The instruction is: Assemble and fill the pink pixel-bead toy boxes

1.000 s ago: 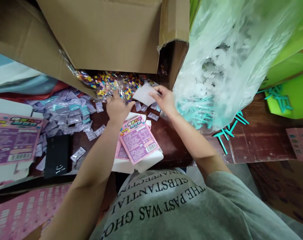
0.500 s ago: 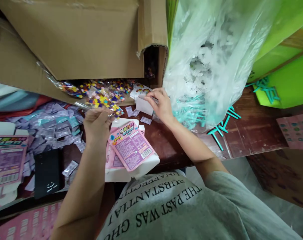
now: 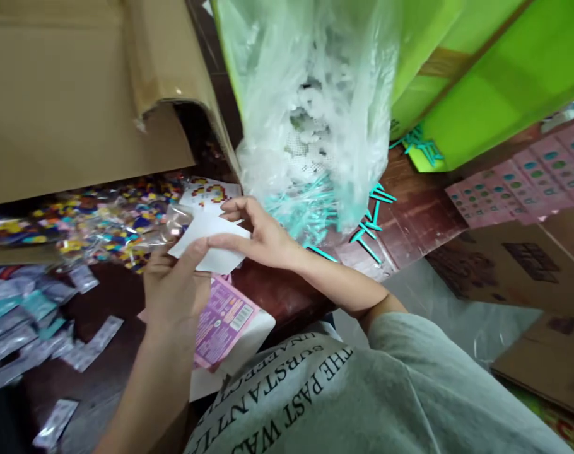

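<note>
My right hand (image 3: 261,236) and my left hand (image 3: 173,290) meet over the dark table, both holding a small white card (image 3: 211,243). A clear packet of coloured beads (image 3: 140,230) lies under my left fingers; whether they grip it I cannot tell. Below the hands lies a pink printed flat box (image 3: 221,321) on a white sheet. Beyond the card sits a white card with a pixel pattern (image 3: 206,192).
A big cardboard box (image 3: 79,107) overhangs a pile of bead packets (image 3: 41,227) at left. A clear plastic bag (image 3: 310,113) holds white pieces and teal tools (image 3: 367,230). Small silvery sachets (image 3: 17,315) litter the left. Green boxes (image 3: 495,82) and pink sheets (image 3: 514,183) stand right.
The view swung right. My right hand lifted the white card off the table towards me, and my left hand rose from the bead packets to meet it at the card.
</note>
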`<state>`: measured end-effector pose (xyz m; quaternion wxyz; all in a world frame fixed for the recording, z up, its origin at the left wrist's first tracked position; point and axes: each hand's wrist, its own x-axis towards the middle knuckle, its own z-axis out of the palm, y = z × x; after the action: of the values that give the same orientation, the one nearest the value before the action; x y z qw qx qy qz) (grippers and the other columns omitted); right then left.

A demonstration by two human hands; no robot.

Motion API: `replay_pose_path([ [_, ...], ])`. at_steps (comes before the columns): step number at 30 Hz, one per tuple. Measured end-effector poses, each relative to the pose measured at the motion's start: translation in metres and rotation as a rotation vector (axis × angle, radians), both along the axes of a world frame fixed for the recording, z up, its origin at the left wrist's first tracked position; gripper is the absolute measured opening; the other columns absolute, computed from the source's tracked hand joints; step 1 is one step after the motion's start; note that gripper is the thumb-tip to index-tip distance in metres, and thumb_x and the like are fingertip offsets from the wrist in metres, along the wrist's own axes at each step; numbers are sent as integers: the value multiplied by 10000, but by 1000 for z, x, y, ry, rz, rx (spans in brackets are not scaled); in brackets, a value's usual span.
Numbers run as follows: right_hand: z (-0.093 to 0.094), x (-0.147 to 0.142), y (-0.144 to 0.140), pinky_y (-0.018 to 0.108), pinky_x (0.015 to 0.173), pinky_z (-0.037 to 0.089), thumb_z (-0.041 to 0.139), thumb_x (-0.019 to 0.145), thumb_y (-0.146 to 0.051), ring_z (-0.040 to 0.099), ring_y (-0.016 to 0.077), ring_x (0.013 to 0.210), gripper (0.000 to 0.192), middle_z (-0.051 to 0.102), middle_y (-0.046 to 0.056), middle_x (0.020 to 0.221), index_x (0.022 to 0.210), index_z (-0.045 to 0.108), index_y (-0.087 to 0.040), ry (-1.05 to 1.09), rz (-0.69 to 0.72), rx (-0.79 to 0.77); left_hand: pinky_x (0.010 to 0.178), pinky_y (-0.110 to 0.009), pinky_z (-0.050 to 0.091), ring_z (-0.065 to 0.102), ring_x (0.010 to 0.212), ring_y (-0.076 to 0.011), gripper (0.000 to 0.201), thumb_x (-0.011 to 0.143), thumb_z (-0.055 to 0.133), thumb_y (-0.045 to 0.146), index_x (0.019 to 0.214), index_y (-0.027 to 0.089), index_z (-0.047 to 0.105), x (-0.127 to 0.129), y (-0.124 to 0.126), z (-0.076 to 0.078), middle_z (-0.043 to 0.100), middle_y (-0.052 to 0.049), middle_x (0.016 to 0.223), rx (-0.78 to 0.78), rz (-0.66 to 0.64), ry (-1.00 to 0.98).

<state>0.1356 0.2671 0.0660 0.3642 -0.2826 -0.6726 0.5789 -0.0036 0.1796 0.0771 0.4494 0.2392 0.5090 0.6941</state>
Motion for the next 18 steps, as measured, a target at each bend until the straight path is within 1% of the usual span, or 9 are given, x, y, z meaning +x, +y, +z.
replay_pose_path([
  [2,2,15,-3,378,1091,589,940,865,-574,702,233,1248,708,732,94,1377,1381,603,-226,-69,4,-7,1170,-483,657,800,1251,-315,457,725,1031,426,1094,268,811,10,10,-4,850,-53,1213,-44,-4,43],
  [4,10,36,1,379,1074,592,924,904,-512,731,232,1187,556,779,75,1323,1322,686,-233,-174,48,7,1231,-529,614,753,1371,-343,468,808,953,480,1207,289,798,9,11,-12,829,-72,1332,-70,-53,163],
  [6,20,66,21,371,1010,608,908,927,-476,751,225,1099,416,818,52,1220,1226,755,-231,-236,61,18,1295,-604,544,635,1540,-397,719,835,902,513,1504,361,687,-9,0,-22,700,-93,1606,-55,-169,435],
  [8,31,103,62,356,912,625,924,908,-470,756,219,1024,426,829,48,1147,1212,775,-213,-240,-21,13,1343,-682,463,481,1660,-462,1127,739,936,554,1740,471,424,-39,-21,-31,472,-77,1822,4,-357,877],
  [9,34,122,90,351,871,628,925,904,-464,754,216,996,451,828,52,1128,1235,771,-199,-239,-92,7,1367,-725,406,432,1680,-499,1251,678,954,590,1773,494,357,-56,-34,-34,410,-69,1858,6,-471,1145],
  [11,34,151,155,357,815,625,901,928,-397,746,210,930,449,820,62,1069,1281,751,-165,-279,-267,-15,1377,-782,329,438,1657,-551,1199,638,958,574,1731,461,479,-82,-57,-39,459,-93,1826,55,-760,1554],
  [12,30,159,187,374,806,626,895,926,-350,741,214,902,413,812,65,1021,1257,753,-147,-345,-299,-42,1381,-783,309,465,1635,-562,1120,624,958,560,1671,412,588,-90,-65,-41,504,-117,1794,69,-885,1686],
  [15,6,148,260,472,887,641,955,808,-228,741,270,917,268,755,61,851,981,768,-146,-651,-315,-63,1407,-734,273,523,1594,-549,978,555,969,525,1484,286,779,-94,-76,-45,568,-179,1732,93,-1093,1839],
  [18,-19,103,280,560,1030,618,1009,614,-98,745,353,1031,371,700,61,768,731,670,-193,-878,-289,43,1419,-722,241,526,1594,-541,1037,486,989,491,1476,259,784,-90,-72,-49,615,-212,1682,121,-1119,1903],
])
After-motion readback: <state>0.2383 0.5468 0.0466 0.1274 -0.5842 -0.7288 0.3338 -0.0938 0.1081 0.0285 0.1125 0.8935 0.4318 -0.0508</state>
